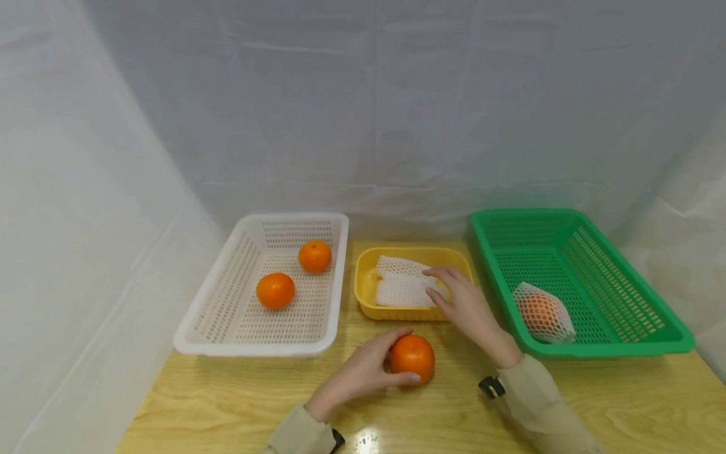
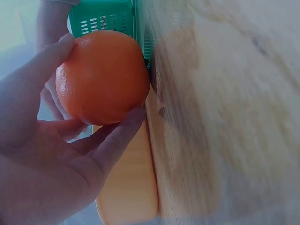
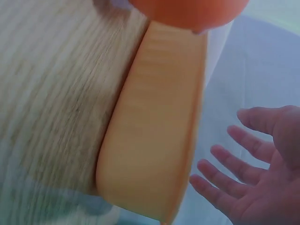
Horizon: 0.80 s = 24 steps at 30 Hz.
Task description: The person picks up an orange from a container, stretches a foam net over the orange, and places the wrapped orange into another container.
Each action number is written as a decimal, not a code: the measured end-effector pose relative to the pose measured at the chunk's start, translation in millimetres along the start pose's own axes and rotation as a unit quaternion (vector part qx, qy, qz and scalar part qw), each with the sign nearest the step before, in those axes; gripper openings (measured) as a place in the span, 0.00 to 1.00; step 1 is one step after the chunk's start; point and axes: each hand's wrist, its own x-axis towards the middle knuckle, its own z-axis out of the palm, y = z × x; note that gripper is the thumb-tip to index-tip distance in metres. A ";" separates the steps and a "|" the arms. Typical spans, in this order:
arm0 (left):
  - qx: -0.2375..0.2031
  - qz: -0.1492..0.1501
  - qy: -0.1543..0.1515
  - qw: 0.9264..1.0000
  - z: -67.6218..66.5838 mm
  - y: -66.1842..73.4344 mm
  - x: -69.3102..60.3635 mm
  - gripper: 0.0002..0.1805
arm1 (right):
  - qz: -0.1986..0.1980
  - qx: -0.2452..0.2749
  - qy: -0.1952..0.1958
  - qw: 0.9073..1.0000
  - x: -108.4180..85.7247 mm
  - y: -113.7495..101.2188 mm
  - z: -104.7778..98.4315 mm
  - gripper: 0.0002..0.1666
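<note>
My left hand (image 1: 368, 366) holds an orange (image 1: 413, 358) at the table's front, thumb on its near side and fingers round its left. In the left wrist view the orange (image 2: 103, 77) sits between thumb and fingers, at or just above the wood. Over the right part of a small yellow basket (image 1: 397, 313) is my right hand (image 1: 467, 306), its fingers spread. White foam fruit nets (image 1: 399, 290) lie in that basket, close to the right fingertips. From the right wrist, my right hand (image 3: 253, 164) shows nothing between its fingers.
A white basket (image 1: 261, 349) at left holds two more oranges (image 1: 276, 291). The green basket (image 1: 607, 349) at right contains a netted orange (image 1: 541, 313). White sheeting (image 1: 368, 126) hangs behind and at both sides of the wooden table (image 1: 227, 403).
</note>
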 end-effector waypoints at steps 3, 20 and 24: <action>-0.002 -0.001 0.001 1.000 0.6 0.1 0.0 0.47 | 0.014 -0.008 -0.027 1.000 4.1 3.6 3.5 0.18; -0.010 -0.002 0.004 1.000 1.0 0.2 -0.5 0.46 | 0.070 -0.004 -0.096 0.993 9.5 8.2 12.1 0.18; -0.006 0.002 0.002 1.000 1.2 -0.4 -0.8 0.46 | 0.065 0.010 -0.085 0.994 10.1 5.2 11.6 0.15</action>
